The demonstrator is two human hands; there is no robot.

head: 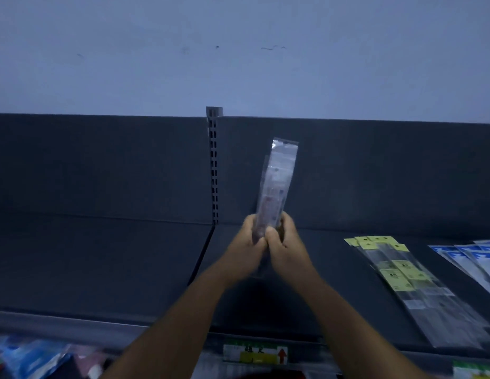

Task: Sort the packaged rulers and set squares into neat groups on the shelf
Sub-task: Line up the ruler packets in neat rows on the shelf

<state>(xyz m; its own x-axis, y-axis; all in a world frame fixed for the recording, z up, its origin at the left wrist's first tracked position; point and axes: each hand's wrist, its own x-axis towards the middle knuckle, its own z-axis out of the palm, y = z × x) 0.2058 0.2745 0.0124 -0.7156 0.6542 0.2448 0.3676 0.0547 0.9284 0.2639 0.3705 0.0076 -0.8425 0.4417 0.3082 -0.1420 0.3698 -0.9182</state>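
Both hands, left [248, 243] and right [283, 246], gripped the packaged ruler's [276, 184] lower end as I watched; it rose upright above them.

A pale wall [238, 50] rises behind. A slotted upright [213, 165] stands centre. Price labels [256, 354] line the near edge; blurred packets [33, 356] lie lower left.
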